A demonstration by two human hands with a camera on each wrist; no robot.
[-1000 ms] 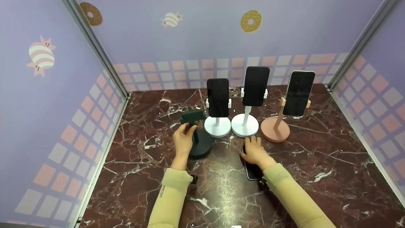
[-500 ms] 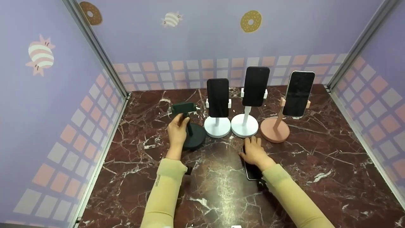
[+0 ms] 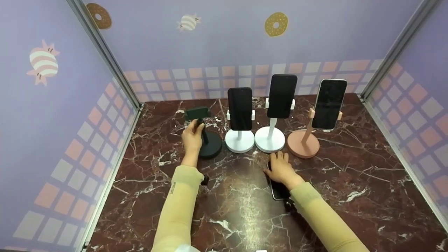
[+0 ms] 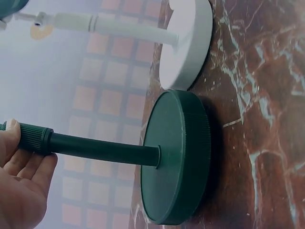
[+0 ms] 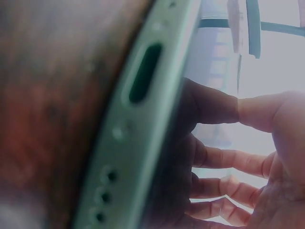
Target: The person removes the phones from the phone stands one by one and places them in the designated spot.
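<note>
On the dark red marble table [image 3: 350, 168], a person works with both hands. The left hand [image 3: 191, 139] holds the thin post of a dark green phone stand [image 3: 206, 140], with the fingers [image 4: 28, 164] curled round the ribbed part near the top. The stand's round base [image 4: 178, 157] sits flat on the table. Its clamp at the top [image 3: 197, 112] has no phone in it. This stand is at the left end of a row, and its base is just beside the base of the first white stand [image 3: 239, 140].

The right hand [image 3: 281, 168] lies flat on top of a phone [image 3: 278, 189] that rests on the table, in front of the row. The fingers [image 5: 228, 162] are straight and spread over it, pressing down and not gripping. In the right wrist view the phone's bottom edge [image 5: 138, 119] looks pale green, with a plug hole and small dots (that view is very close and blurry).

Three more stands stand in the row, each with a dark phone held upright: the first white one, a second white stand [image 3: 270, 138] and a pink stand [image 3: 303, 143]. Purple walls [image 3: 227, 42] with doughnut and bee pictures close in the table on three sides. Both arms wear pale yellow-green sleeves [image 3: 175, 210].
</note>
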